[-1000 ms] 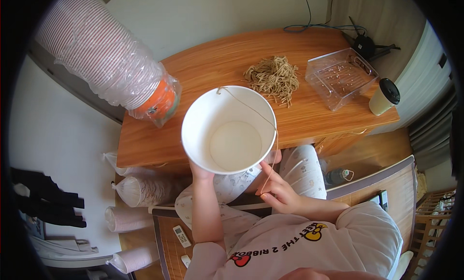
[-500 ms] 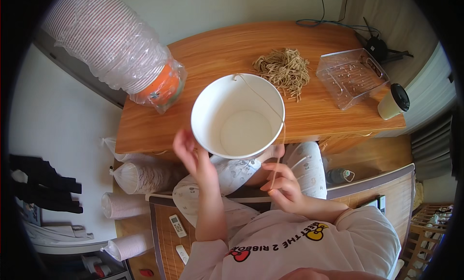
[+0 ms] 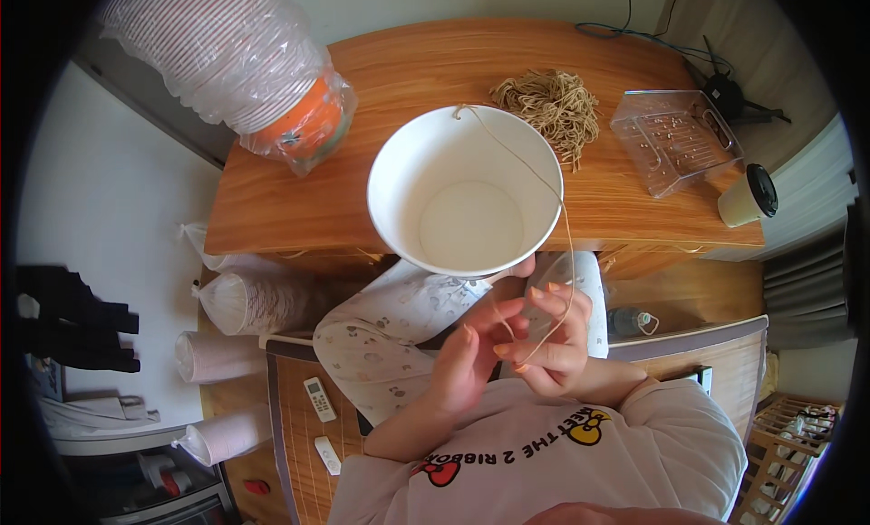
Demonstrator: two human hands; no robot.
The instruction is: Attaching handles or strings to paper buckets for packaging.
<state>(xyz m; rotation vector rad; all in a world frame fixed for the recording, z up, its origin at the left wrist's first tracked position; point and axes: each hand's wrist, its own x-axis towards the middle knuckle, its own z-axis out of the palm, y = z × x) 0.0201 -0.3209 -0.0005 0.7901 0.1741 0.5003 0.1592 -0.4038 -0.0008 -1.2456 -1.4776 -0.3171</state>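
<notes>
A large white paper bucket (image 3: 408,194) stands with its open mouth facing me at the near table edge. A thin tan cord (image 3: 517,151) is fixed at its far rim, crosses the mouth and hangs over the right side to my hands. My right hand (image 3: 560,339), fingers curled, pinches the cord near its lower end below the bucket. My left hand (image 3: 462,366) is close beside it, thumb apart from the fingers, the fingertips close to the cord's loose end. Behind the bucket lies a tangled pile of similar cords (image 3: 553,113).
Plastic-wrapped stacked buckets (image 3: 245,81) stand at the table's left. At right are a clear tray (image 3: 680,144) with small beads and a lidded cup (image 3: 748,197). Bagged stacks (image 3: 245,303) sit on the floor at left. Two remotes (image 3: 319,398) lie on the mat beside me.
My left hand has left the bucket's left side and come down to the right hand. The right hand has risen slightly with the cord. The view has shifted a little.
</notes>
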